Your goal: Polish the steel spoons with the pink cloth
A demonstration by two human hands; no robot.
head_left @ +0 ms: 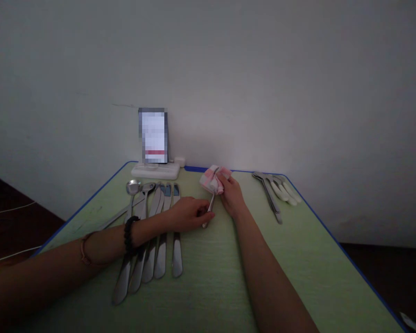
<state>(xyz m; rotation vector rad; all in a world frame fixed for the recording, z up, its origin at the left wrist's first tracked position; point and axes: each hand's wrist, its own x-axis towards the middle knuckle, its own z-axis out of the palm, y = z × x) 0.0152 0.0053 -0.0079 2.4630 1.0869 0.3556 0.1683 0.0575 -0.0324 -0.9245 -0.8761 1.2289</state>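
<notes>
My left hand (190, 214) is closed on the shiny handle of a metal utensil (211, 203), which slants upward over the middle of the table. A pink and white cloth (208, 180) covers the utensil's far end, so its kind cannot be told. My right hand (232, 194) pinches the cloth around that end. Beneath my left forearm lies a row of metal cutlery: a small ladle (133, 187) at the left, and several long pieces with broad handles, among them a knife (177, 254) nearest my left hand. My forearm hides part of the row.
On the right of the green table (208, 286) lie metal utensils (269, 200) and several white-handled pieces (287, 192). A lit phone or tablet (155, 136) stands on a white base (156, 172) at the back left. The wall (263, 92) rises behind the table's blue edge.
</notes>
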